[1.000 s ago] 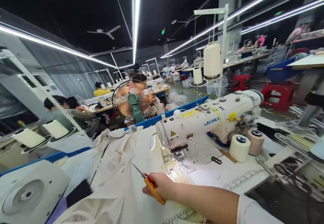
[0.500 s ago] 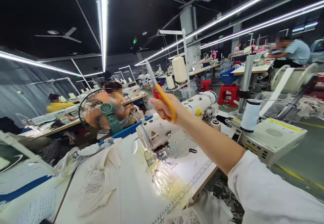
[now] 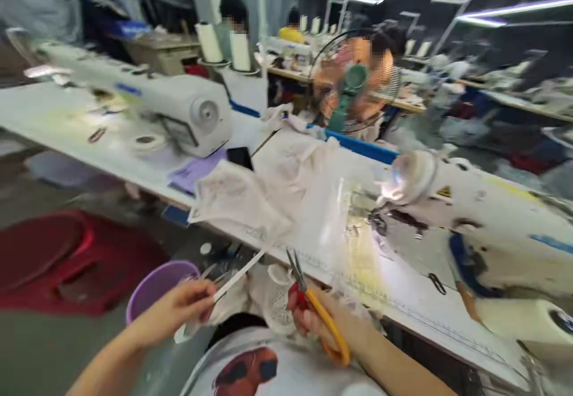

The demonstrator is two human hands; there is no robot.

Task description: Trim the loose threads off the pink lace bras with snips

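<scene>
My left hand (image 3: 190, 301) pinches a narrow white strip (image 3: 239, 275) that runs up to the table's front edge. In my right hand (image 3: 311, 318) is a pair of scissors (image 3: 329, 321) with orange and red handles, the blades slightly apart and pointing up toward the table. The blades are beside the strip, not touching it. Pale cream fabric (image 3: 250, 202) lies on the table above my left hand, and more cream lace fabric (image 3: 275, 300) hangs over my lap between the hands.
A white sewing machine (image 3: 487, 205) is at the right, another machine (image 3: 161, 106) at the left. A black phone (image 3: 240, 157) lies by the fabric. A purple bucket (image 3: 150, 279) and a red stool (image 3: 120, 258) stand low left. Behind the table are a fan (image 3: 353, 82) and people.
The view has swung left and down. My right hand has come down from above the machine to my lap with the scissors. My left hand now shows, with the strip.
</scene>
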